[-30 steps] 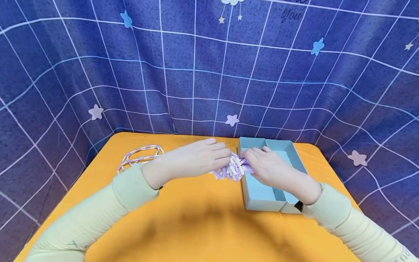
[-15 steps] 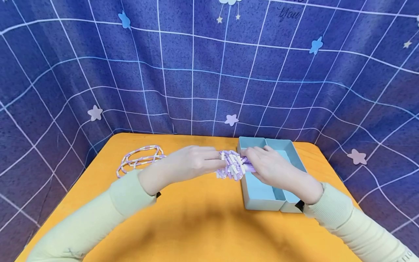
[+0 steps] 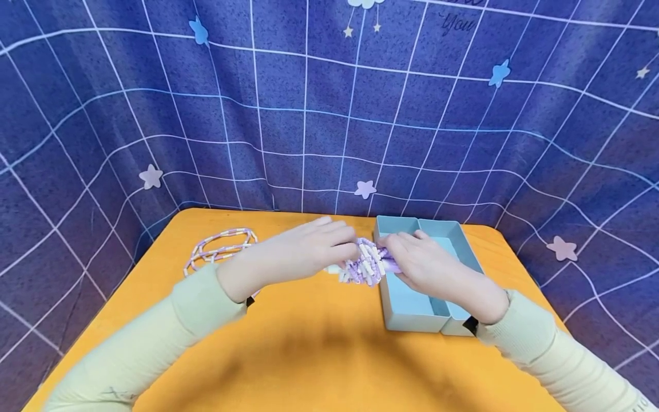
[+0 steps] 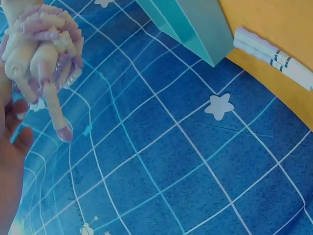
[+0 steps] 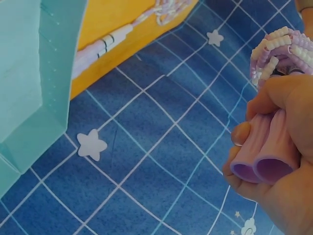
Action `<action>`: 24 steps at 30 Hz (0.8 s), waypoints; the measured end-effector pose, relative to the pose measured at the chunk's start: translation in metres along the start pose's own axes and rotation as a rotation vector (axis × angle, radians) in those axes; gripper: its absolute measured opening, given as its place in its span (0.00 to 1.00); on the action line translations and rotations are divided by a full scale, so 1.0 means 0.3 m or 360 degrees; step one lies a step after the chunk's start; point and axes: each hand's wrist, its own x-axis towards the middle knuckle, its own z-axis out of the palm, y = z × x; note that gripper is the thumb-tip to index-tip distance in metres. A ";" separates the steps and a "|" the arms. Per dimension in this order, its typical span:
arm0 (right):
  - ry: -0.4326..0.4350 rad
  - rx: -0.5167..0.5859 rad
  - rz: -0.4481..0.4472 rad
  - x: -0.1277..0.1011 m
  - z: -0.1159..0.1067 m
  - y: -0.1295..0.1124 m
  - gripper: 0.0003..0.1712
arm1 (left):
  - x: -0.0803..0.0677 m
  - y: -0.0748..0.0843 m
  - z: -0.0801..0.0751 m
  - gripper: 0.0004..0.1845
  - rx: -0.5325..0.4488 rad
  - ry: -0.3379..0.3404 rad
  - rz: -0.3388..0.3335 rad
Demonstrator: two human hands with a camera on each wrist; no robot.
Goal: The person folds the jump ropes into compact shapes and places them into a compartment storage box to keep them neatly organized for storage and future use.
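The skipping rope (image 3: 364, 264), a bundle of purple and white beaded loops, sits in the air between both hands just above the orange table (image 3: 309, 355), at the left edge of the teal box (image 3: 412, 309). The right hand (image 3: 429, 264) curls its fingers round the rope's two purple handles (image 5: 266, 152), held side by side with their hollow ends showing in the right wrist view, and the beaded loops rise above its knuckles. The left hand (image 3: 309, 252) meets the bundle from the other side, its fingertips on the beads; in the left wrist view its fingers (image 4: 29, 54) are wound in among the loops, gripping them. The box has two compartments, and the right hand hovers over the left one. A second rope (image 3: 218, 249) lies in loose loops on the far left of the table, well apart from the hands, and its pale handles (image 4: 274, 56) rest on the tabletop near the box. A blue grid-patterned cloth (image 3: 329, 114) with stars hangs behind the table.
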 end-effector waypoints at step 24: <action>0.0064 -0.0236 0.0266 -0.002 -0.011 0.003 0.18 | -0.019 0.011 0.061 0.08 -0.0156 0.0602 -0.0087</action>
